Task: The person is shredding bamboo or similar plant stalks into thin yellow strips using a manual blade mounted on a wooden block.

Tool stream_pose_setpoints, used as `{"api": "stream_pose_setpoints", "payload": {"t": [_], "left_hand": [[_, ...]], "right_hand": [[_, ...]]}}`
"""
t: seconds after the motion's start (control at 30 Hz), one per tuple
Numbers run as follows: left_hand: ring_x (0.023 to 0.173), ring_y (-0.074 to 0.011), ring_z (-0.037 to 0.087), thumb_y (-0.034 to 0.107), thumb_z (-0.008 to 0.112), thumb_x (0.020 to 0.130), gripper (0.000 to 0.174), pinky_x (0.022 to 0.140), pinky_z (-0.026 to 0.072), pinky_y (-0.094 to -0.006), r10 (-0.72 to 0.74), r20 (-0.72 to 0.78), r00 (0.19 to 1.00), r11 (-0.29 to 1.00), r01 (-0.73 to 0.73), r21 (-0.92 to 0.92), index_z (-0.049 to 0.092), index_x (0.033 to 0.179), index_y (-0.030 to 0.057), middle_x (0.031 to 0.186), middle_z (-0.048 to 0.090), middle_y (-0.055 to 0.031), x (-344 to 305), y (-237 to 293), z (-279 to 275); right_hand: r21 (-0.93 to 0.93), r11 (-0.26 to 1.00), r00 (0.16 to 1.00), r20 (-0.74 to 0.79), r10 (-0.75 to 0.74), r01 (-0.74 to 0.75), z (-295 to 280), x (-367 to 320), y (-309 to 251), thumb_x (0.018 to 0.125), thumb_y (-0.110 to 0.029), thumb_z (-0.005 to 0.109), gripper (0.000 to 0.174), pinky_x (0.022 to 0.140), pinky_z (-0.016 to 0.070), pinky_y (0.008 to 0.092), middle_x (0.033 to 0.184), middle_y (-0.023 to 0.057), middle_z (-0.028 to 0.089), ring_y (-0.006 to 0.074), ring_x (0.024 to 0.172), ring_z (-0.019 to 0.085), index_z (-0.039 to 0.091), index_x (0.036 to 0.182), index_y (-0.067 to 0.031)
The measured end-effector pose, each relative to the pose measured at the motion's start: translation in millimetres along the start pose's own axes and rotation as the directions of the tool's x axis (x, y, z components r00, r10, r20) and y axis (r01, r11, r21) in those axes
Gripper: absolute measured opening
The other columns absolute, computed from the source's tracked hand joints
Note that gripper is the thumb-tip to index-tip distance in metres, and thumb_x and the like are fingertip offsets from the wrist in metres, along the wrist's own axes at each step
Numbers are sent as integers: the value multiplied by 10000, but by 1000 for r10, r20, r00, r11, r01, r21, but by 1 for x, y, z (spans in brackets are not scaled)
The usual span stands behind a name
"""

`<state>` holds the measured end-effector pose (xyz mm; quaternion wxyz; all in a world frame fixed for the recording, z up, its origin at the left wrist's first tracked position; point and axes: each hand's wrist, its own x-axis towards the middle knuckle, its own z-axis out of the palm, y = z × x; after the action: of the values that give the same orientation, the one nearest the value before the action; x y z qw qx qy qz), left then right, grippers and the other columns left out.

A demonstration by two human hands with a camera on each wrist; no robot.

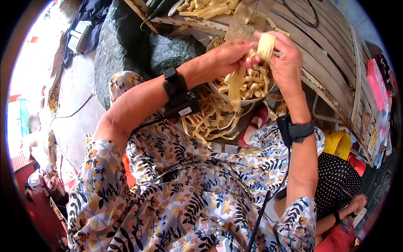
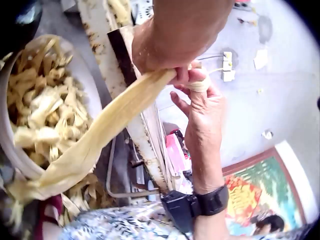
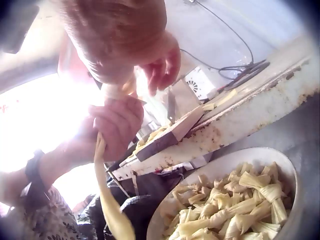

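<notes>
A long, flat, pale yellow strip point(image 1: 235, 86), which looks like tofu skin, runs between the two hands. My left hand point(image 1: 230, 55) pinches it, and its loose tail hangs down over the bowl in the head view. Around the fingers of my right hand point(image 1: 287, 63) the strip is wound in a band point(image 2: 198, 85), with that hand's fingertips close against the left ones. Below both hands stands a white bowl point(image 3: 286, 162) full of knotted yellow strips point(image 3: 250, 205). Part of the right fingers is hidden behind the band in the head view.
A slatted bench point(image 1: 321, 63) with a rusty edge stands beyond the bowl, bearing a wooden board point(image 1: 247, 25) and more yellow pieces point(image 1: 212, 9). Loose strips point(image 1: 210, 119) lie on the floor near a red shoe point(image 1: 254, 126). Another person's arm point(image 1: 331, 222) shows at lower right.
</notes>
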<state>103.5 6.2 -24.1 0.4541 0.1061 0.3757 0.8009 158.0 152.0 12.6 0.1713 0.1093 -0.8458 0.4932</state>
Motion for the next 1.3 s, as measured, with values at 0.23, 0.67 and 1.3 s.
{"api": "stream_pose_setpoints", "payload": {"t": [0.23,0.67,1.3], "left_hand": [[617,-84,546,198,461,905,249,565,469,-192,422,-62,905,690,-276,669,539,980,-26,745,577,-55,-12,10,9],[487,-95,552,184,531,855,227,428,428,-234,343,-102,934,533,-104,840,485,993,10,621,579,-62,-17,4,-10],[668,-94,572,172,518,837,267,599,481,-222,92,-231,969,902,17,432,536,1004,-35,840,591,-70,-23,7,-14]], "right_hand": [[-85,930,930,53,364,-359,1,4,4,757,-108,635,70,502,440,260,665,38,630,150,524,548,665,808,-71],[-186,982,999,-51,10,-20,20,-12,11,712,-82,613,118,712,459,291,990,66,610,227,813,594,654,798,-12],[17,999,998,-35,50,-50,19,-16,8,684,-19,661,97,728,429,276,898,44,588,174,832,530,632,775,0]]}}
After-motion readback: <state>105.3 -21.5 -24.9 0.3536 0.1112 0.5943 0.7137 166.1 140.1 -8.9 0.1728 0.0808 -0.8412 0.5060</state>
